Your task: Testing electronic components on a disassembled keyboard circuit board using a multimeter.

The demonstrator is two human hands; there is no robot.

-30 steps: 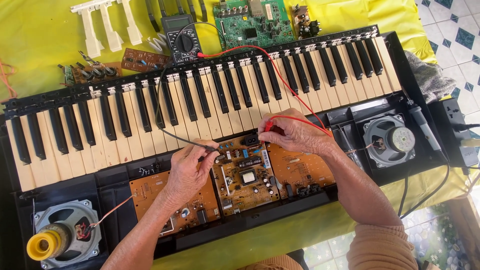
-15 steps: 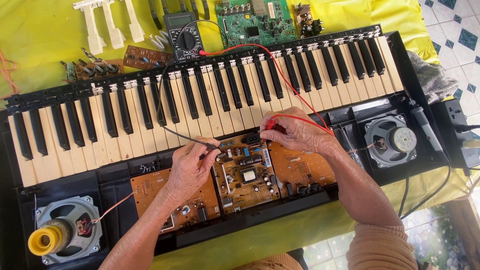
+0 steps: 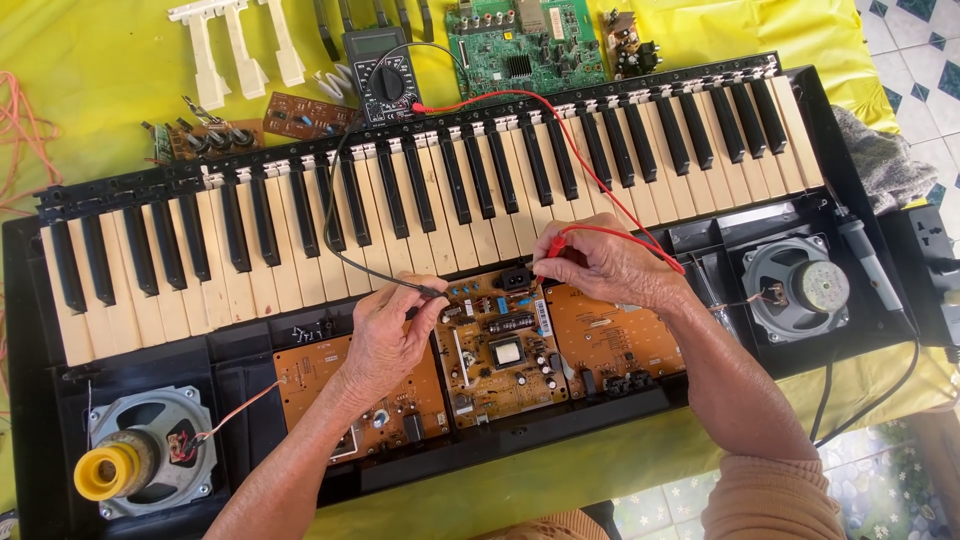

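I am holding the black probe [image 3: 425, 290] in my left hand [image 3: 385, 345], fingers pinched around its shaft, with the tip lying at the upper left corner of the middle circuit board [image 3: 500, 345]. My right hand [image 3: 605, 265] is gripping the red probe [image 3: 553, 248], thumb and fingers closed on it, its tip pointing down at the top edge of that same board, at about 12 o'clock from the board's centre. Both hands are resting over the opened keyboard [image 3: 420, 200], just below the row of keys.

The black lead [image 3: 335, 200] is running up across the keys toward 11 o'clock to the multimeter [image 3: 385, 75], which is lying on the yellow surface [image 3: 90, 60] above the keys. The red lead [image 3: 560, 130] is arcing from the meter across the keys to my right hand.

An orange-brown board [image 3: 300, 375] is sitting at 9 o'clock from the middle board, another [image 3: 600, 335] at 3 o'clock. The left speaker [image 3: 140, 460] with its yellow centre is at 8 o'clock, the right speaker [image 3: 795, 290] at 3 o'clock. A green circuit board [image 3: 525, 45] is lying beside the meter, at its 3 o'clock.
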